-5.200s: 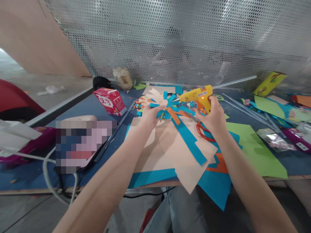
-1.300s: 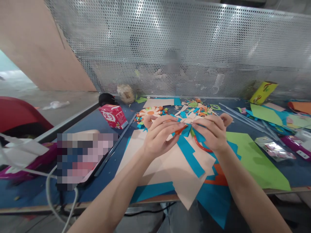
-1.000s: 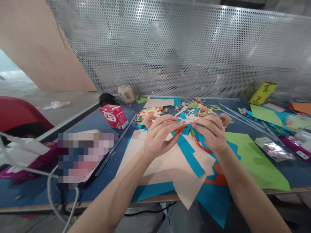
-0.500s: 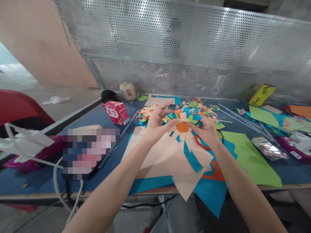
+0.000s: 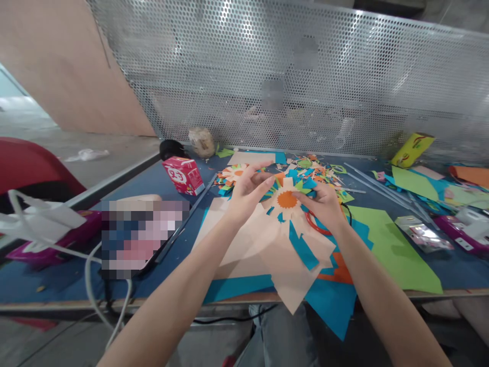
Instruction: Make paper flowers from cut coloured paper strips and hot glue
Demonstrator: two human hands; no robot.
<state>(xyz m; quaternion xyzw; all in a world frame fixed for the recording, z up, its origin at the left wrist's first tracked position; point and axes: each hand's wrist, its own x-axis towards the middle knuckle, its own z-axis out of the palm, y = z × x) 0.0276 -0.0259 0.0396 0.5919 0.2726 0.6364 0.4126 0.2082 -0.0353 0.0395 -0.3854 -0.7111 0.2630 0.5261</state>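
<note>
1. Right hand (image 5: 324, 204) pinched the orange-centred paper flower (image 5: 286, 200) at its right side, thumb on top.
2. Flower sat immediately left of that pinch, face visible.
3. Left hand (image 5: 249, 192), fingers parted, was farther left; contact unclear.
4. Red handle (image 5: 318, 229) showed just below the pinch.

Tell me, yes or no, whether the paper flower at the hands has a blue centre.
No, the paper flower pinched by the right hand has an orange centre.
</note>
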